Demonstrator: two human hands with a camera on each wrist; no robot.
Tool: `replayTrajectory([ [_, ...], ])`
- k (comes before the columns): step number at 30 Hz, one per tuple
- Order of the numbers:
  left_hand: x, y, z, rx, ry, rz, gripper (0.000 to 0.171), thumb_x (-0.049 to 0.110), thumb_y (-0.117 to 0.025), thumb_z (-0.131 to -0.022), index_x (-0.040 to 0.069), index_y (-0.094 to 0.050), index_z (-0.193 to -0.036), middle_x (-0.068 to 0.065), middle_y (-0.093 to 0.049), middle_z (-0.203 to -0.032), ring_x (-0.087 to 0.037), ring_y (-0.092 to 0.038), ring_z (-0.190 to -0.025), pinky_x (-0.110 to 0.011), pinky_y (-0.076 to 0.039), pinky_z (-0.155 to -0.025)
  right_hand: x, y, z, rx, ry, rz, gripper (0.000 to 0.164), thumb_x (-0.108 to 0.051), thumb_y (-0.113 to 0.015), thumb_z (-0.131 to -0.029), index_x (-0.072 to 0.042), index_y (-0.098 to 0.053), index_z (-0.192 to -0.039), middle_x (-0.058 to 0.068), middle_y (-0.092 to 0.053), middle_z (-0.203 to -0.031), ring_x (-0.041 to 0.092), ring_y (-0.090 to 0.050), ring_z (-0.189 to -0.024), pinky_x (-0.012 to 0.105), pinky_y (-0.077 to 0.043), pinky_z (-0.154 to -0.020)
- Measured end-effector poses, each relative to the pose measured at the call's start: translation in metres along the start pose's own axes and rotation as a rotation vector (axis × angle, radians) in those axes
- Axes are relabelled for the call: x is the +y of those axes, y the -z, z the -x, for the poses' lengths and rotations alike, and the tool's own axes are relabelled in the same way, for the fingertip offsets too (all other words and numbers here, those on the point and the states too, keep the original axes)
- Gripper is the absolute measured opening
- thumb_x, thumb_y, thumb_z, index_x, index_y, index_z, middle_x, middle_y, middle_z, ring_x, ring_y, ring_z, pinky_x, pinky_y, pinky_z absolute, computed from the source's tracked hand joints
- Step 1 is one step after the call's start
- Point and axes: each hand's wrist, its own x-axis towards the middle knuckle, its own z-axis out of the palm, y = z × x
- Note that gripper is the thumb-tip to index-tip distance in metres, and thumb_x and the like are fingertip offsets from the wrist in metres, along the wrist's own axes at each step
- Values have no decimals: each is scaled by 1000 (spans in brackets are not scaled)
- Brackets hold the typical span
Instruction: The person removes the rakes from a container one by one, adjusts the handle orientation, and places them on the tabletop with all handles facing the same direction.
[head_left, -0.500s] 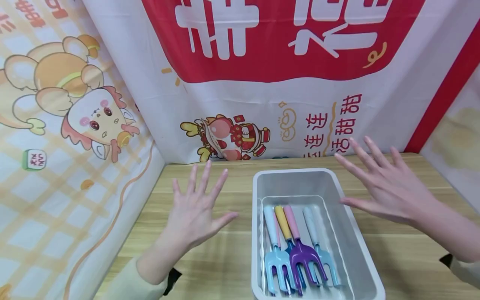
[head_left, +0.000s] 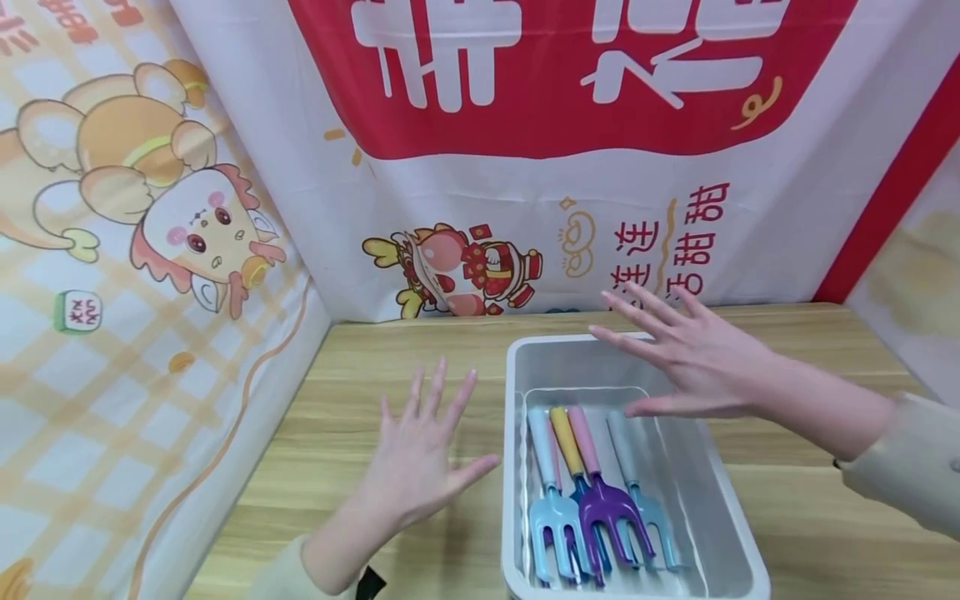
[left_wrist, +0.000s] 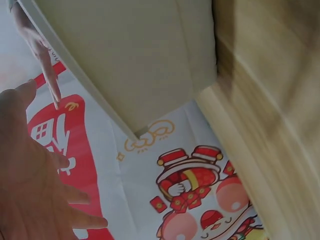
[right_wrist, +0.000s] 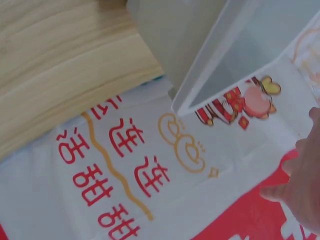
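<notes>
A grey plastic bin (head_left: 720,492) stands on the wooden table, holding several small garden hand forks. A purple fork (head_left: 609,504) with a pink handle lies on top, with a light blue fork (head_left: 553,508) to its left. Another light blue fork (head_left: 651,508) rests at the right, and a yellow handle (head_left: 566,437) shows between them. My left hand (head_left: 416,467) hovers left of the bin, fingers spread, holding nothing. Above the bin's far right rim, my right hand (head_left: 697,362) is spread wide and hides part of that rim; nothing is in it.
A white cloth with red print (head_left: 480,192) hangs behind the wooden table (head_left: 420,350). On the left a checked cloth with a cartoon animal (head_left: 195,225) forms a side wall. In the left wrist view the bin's outer wall (left_wrist: 150,55) fills the upper middle.
My right hand has moved left, from beside the bin to over its far right rim. My left hand has shifted slightly right and nearer to me. The forks lie as before.
</notes>
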Motion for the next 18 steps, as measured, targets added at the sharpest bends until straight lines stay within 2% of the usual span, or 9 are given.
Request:
replayTrajectory([
  [7,10,-11,7,-77,9,140,93,79,-37,-85,33,3,-156,-5,9,-160,-38,-4,-143,-73,-9,-101,-3,-21,-13,-106,101,-94,87,-75,-49,-83,-25,-34,-153,10,-16,-160,38,-11,-144,70,-19,-105],
  [12,17,-17,12,-168,17,267,93,76,-37,-87,31,6,-156,-5,5,-159,-32,-6,-144,-71,-11,-103,-8,-35,-22,-163,151,-162,84,-74,-47,-85,-24,-34,-153,10,-20,-159,38,-15,-143,69,-20,-105],
  [15,21,-21,16,-215,17,360,92,76,-34,-88,29,6,-156,-4,2,-159,-29,-7,-145,-70,-13,-104,-13,-42,-28,-230,163,-222,82,-71,-48,-87,-25,-33,-153,10,-18,-159,38,-15,-143,69,-21,-105],
  [18,23,-26,20,-235,5,439,90,74,-34,-89,28,4,-156,-2,-2,-160,-28,-11,-144,-68,-15,-105,-18,-47,-34,-308,169,-293,80,-69,-49,-88,-26,-32,-153,10,-18,-159,38,-15,-143,69,-21,-105],
])
